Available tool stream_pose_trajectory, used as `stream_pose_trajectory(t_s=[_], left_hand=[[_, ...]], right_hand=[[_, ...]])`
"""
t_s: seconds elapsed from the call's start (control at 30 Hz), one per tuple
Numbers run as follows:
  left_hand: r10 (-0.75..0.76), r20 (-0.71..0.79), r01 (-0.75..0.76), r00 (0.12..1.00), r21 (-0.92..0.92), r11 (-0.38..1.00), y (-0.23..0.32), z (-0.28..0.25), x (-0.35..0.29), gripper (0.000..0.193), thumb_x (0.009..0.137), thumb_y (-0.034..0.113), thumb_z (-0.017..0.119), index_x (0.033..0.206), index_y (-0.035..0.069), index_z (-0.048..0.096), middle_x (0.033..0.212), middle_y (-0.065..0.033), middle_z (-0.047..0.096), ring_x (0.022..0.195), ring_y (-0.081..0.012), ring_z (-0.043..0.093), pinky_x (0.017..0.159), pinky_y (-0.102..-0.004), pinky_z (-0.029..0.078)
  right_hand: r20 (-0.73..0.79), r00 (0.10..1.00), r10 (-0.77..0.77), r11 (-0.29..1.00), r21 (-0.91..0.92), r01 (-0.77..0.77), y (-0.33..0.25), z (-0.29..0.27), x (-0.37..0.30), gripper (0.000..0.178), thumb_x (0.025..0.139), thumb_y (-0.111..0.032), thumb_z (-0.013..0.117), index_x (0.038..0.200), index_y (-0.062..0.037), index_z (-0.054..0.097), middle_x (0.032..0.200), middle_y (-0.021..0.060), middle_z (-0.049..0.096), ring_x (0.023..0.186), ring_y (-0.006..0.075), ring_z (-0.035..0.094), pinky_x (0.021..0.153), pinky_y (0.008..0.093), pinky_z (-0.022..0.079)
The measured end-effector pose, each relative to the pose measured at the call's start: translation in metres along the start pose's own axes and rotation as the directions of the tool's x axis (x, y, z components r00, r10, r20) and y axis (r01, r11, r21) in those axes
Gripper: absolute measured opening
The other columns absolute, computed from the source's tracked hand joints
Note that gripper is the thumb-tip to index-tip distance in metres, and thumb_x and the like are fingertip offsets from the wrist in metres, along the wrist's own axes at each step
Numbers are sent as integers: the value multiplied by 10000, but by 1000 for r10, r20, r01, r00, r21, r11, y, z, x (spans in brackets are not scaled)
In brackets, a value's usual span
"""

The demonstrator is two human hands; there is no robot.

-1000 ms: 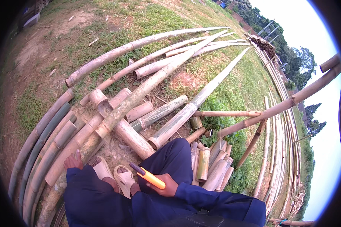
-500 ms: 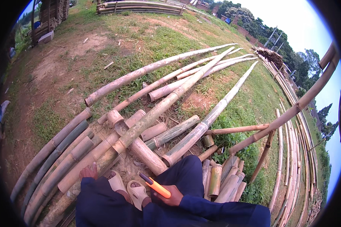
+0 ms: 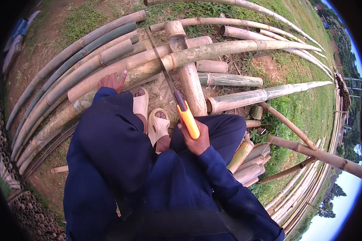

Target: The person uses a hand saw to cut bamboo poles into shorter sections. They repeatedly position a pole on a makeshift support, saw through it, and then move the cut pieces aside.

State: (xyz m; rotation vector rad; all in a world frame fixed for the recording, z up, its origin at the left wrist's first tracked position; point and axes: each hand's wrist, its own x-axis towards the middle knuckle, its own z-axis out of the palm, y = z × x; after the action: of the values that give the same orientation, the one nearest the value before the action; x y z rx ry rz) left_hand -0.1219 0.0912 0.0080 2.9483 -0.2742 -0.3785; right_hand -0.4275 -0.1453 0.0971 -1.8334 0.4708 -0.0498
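My left hand (image 3: pixel 113 81), fingers spread, rests on the bamboo poles at the left, where a long bamboo pole (image 3: pixel 145 70) lies beside a shorter one (image 3: pixel 108 78). My right hand (image 3: pixel 198 140), in front of my knee, is closed round the orange handle of a handsaw (image 3: pixel 189 120). The saw's thin dark blade points up and to the left, crossing over the long pole; whether it touches the bamboo I cannot tell. A thick notched bamboo piece (image 3: pixel 192 90) lies crosswise, with the long pole across it. My sandalled feet (image 3: pixel 159 124) are just below the pole.
More bamboo poles (image 3: pixel 74 52) lie side by side at the left. Short bamboo pieces (image 3: pixel 253 158) are piled by my right knee. A cut pole (image 3: pixel 237 98) runs off to the right, near a slanting bamboo frame (image 3: pixel 313 152). Stacked bamboo ends (image 3: pixel 32 213) show at lower left.
The view has turned and dipped. My right hand has swung the saw up and forward, so its blade now shows across the long pole. My left hand stays on the poles.
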Motion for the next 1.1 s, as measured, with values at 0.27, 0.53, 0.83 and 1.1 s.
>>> stream_pose_trajectory(t_s=[0.27,0.53,0.83,1.1], left_hand=[[-5,82,3,997,27,1000,13,5,-3,771,1011,686,373,1276,44,710,1112,-291,721,1105,-431,685,1000,-539,485],[12,-9,-12,1000,28,1000,-3,-2,-2,800,1011,706,354,1230,31,723,1084,-268,732,1095,-426,688,989,-527,499],[-3,52,2,999,17,1000,13,7,1,788,1010,700,357,1236,41,725,1090,-275,729,1101,-423,687,992,-523,502],[-4,-8,4,1000,16,1000,-6,5,-7,788,1013,693,353,1229,33,726,1075,-282,730,1077,-433,693,975,-529,509]], right_hand=[[-51,999,8,1000,-15,-9,0,-8,1,156,913,-89,736,1013,28,713,721,159,680,621,189,649,640,343,525],[10,1000,13,999,36,-13,-5,0,5,181,935,-51,755,1069,52,693,830,31,685,744,71,582,691,263,503],[-83,996,-41,996,-83,35,7,0,27,143,903,-96,748,943,31,698,708,168,656,615,213,645,612,349,499],[-57,998,-19,999,29,20,-4,-2,-9,261,911,-75,757,1146,25,706,827,152,722,701,192,690,701,334,548]])
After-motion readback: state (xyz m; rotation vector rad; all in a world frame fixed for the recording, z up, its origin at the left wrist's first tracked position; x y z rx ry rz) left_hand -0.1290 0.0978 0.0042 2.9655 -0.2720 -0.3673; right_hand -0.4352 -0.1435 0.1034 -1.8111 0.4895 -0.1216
